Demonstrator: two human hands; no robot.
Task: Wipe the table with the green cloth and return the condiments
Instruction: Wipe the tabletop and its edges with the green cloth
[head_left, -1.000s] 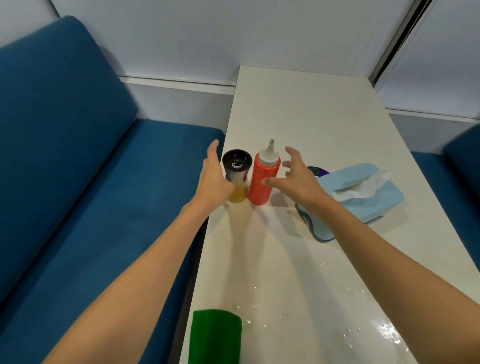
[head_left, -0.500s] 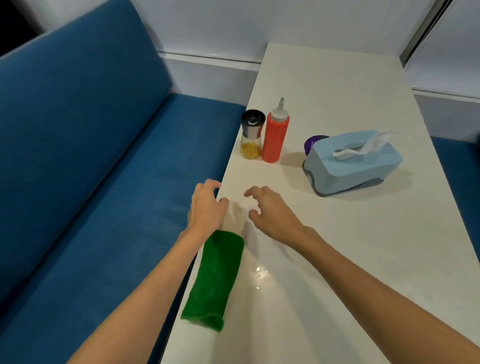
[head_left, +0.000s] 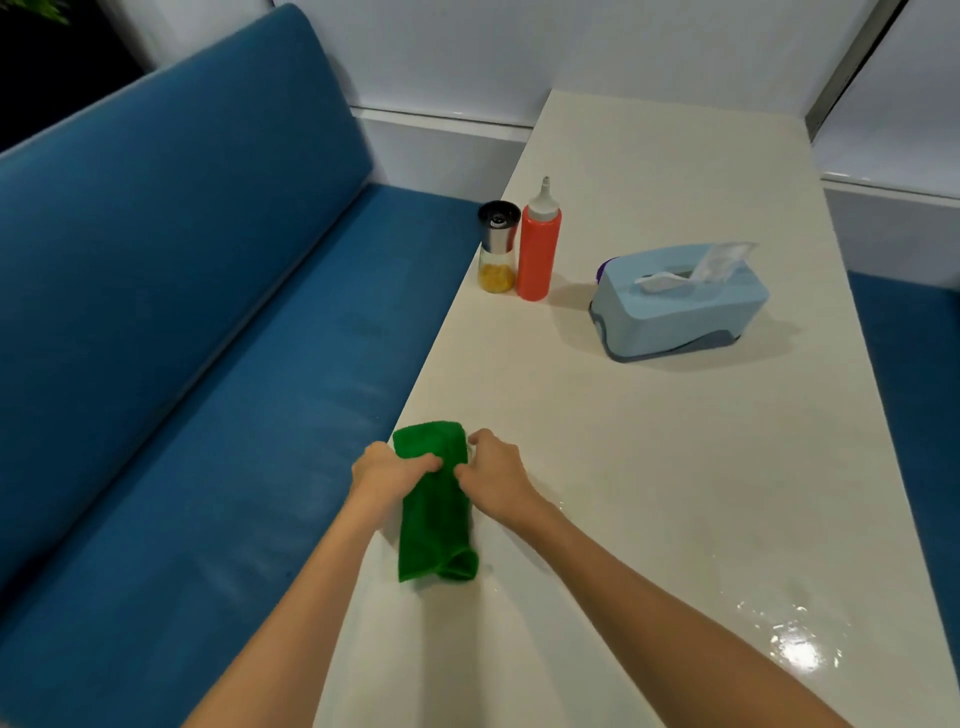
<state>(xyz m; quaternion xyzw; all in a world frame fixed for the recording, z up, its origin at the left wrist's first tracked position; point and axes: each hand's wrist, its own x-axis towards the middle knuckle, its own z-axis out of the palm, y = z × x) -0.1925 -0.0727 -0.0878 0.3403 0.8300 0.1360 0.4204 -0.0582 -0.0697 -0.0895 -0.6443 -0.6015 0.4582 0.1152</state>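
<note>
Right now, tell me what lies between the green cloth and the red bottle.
Nothing: the head view shows bare table between the green cloth and the red bottle.

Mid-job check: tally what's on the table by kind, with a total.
Condiment containers: 2 (red squeeze bottle, glass dispenser with yellow contents)
Cloths: 1 (green cloth)
Tissue boxes: 1 (blue tissue box)
Unidentified: 1 (purple object, mostly hidden behind the tissue box)
Total: 5
</note>
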